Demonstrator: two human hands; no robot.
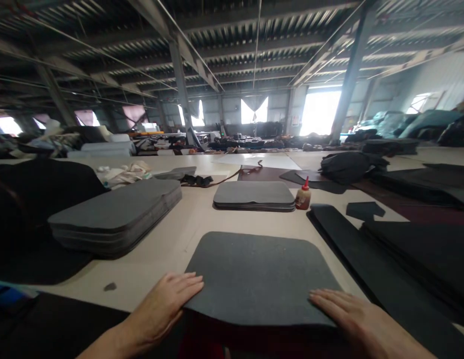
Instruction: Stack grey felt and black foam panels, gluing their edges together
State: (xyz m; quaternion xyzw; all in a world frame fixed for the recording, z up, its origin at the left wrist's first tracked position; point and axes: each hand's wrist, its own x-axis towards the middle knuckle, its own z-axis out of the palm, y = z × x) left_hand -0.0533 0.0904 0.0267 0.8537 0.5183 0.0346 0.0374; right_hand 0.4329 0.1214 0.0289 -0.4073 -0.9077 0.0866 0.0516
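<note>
A dark grey sheet (pixel 259 279) with rounded corners lies in front of me, its near edge reaching past the table's edge. My left hand (pixel 172 294) holds its left edge, fingers together on top. At the right edge, my right hand (pixel 340 309) grips the sheet the same way. Both thumbs are mostly hidden. Beyond the sheet sits a low stack of similar grey pieces (pixel 254 193), with a red-tipped glue bottle (pixel 303 197) upright beside it. A taller stack of grey pieces (pixel 119 209) is on the left.
Long dark strips (pixel 351 239) and dark sheets (pixel 422 249) cover the right side of the pale table (pixel 160 257). Black material (pixel 37 214) is piled at far left. Pale cloth (pixel 127 174), a dark strap (pixel 198 180) and a dark bundle (pixel 347 167) lie farther back.
</note>
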